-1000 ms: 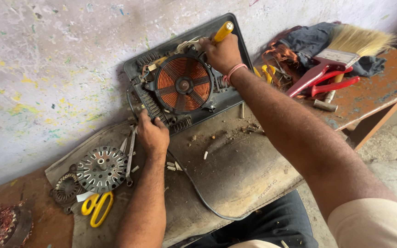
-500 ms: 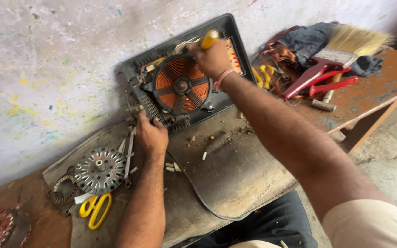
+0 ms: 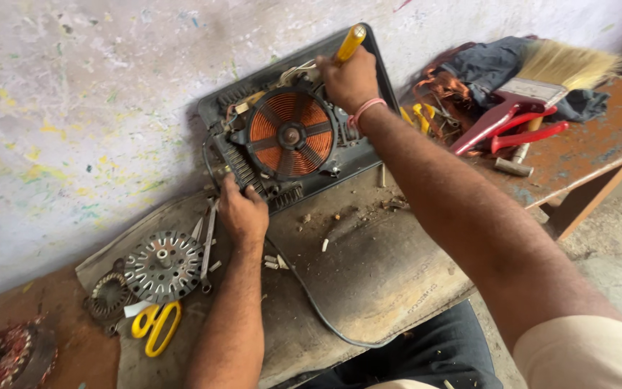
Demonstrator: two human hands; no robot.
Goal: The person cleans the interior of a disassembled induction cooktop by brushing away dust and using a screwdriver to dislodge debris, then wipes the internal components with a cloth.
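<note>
Head view: your right hand (image 3: 350,81) sits in the upper middle of the frame, clenched around a screwdriver (image 3: 349,43) with a yellow handle. The handle sticks up past your knuckles toward the top edge; its tip is hidden behind your hand, so you cannot tell what it touches. A pink band circles that wrist.

Your left hand (image 3: 242,214) lies left of centre, fingers curled over the lower left corner of the opened cooktop (image 3: 379,72), gripping its dark edge. The cooktop leans tilted against the pale, paint-flecked wall (image 3: 73,108), just above centre. Its round copper coil (image 3: 289,133) faces you, between your two hands, with a dark hub in its middle.

A black cord (image 3: 311,302) runs from the cooktop down across the worn grey mat (image 3: 376,266) toward the bottom edge. Small white and brown scraps lie on the mat near your left hand.

Lower left, a round metal disc (image 3: 161,265) with slots rests just beside your left wrist, with thin metal tools between them. Yellow-handled scissors (image 3: 156,328) lie just below the disc. A copper-wound motor part (image 3: 1,356) sits in the bottom left corner.

Upper right, a wide paintbrush (image 3: 541,79) with a red handle lies on a dark cloth (image 3: 491,61), with red-handled pliers (image 3: 530,133) next to it on the rusty table (image 3: 599,151).
</note>
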